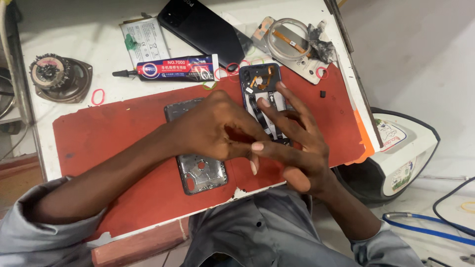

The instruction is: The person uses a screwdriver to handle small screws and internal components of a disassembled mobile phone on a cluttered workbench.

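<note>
My left hand (213, 126) is curled, fingers closed, over the top of a grey phone mid-frame (200, 175) lying on the red mat (109, 133). Nothing shows inside its fingers. My right hand (294, 143) meets it at the thumb, with fingers spread apart and fingertips resting on an opened phone with a blue rim (261, 79). That phone's orange flex cables and black parts are exposed. The lower half of the opened phone is hidden under my right fingers.
On the white table (74, 29) behind the mat lie a black phone back cover (203, 27), a battery (146, 39), a glue tube (173, 67), a round speaker (59, 76), pink rubber bands (98, 96) and a clear plate with a ring (289, 39). A bin (396, 153) stands at the right.
</note>
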